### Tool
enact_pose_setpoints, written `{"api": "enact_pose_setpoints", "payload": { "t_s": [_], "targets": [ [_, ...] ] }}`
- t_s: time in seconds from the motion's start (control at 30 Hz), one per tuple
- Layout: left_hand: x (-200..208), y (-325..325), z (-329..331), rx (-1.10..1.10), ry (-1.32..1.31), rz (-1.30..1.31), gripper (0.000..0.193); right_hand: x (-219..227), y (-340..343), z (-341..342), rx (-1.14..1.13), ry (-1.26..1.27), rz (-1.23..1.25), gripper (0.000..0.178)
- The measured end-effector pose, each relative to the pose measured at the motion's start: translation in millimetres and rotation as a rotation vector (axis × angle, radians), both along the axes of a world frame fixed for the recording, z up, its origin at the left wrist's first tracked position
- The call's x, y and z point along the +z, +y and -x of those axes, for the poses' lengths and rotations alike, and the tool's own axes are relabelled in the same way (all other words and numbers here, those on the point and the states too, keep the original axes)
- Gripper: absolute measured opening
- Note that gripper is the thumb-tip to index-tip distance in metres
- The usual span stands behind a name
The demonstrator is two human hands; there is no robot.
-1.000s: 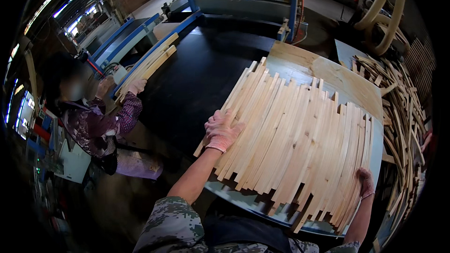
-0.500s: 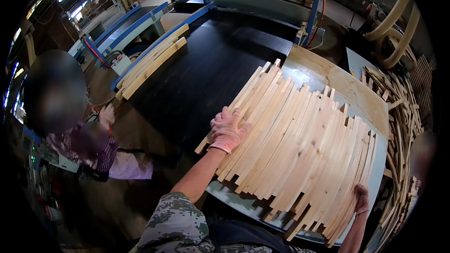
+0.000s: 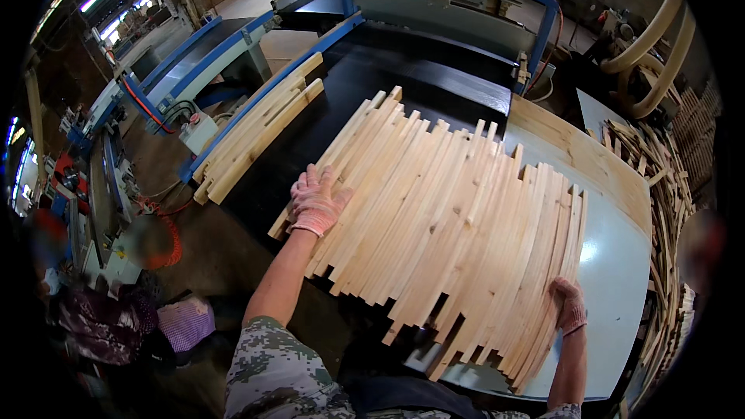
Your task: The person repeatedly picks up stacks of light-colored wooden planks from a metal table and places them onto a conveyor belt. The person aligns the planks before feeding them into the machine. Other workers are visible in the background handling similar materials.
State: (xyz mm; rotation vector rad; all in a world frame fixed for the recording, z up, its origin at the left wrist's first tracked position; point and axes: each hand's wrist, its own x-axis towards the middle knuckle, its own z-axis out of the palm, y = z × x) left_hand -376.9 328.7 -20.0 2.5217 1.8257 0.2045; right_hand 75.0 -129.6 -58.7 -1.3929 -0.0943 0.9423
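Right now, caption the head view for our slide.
Gloved left hand rests on wooden strips; right hand touches their right edge.

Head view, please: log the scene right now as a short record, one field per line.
Left hand: pink-gloved, fingers spread, on the left edge of the wood strips
Right hand: gloved, against their right edge, near the lower end
Wood strips: side by side, ends uneven, spanning black surface and pale tabletop
Smaller strip group: along the blue rail, left
Scrap-wood pile: right of the tabletop
Co-worker: lower left, hands not discernible
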Motion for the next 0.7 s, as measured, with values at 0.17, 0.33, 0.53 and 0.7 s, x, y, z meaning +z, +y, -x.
{"api": "enact_pose_setpoints", "payload": {
  "t_s": [0.17,0.33,0.53,0.7],
  "targets": [
    [-13.9,1.6,-5.2,0.0,0.087,-0.044,0.088,-33.8,2.7,-23.4,0.021,0.067,-0.06,0.05],
    [-27.2,18.1,3.9,-0.041,0.271,-0.144,0.079,-42.3,7.9,-23.1,0.073,0.062,-0.056,0.04],
    [-31.3,12.0,1.0,-0.011,0.124,-0.089,0.078,-20.2,13.4,-16.1,0.101,-0.269,0.261,0.062],
    [-35.9,19.4,6.8,-0.008,0.118,-0.105,0.076,13.5,22.6,-4.3,0.2,-0.942,0.753,0.104]
  ]
}}
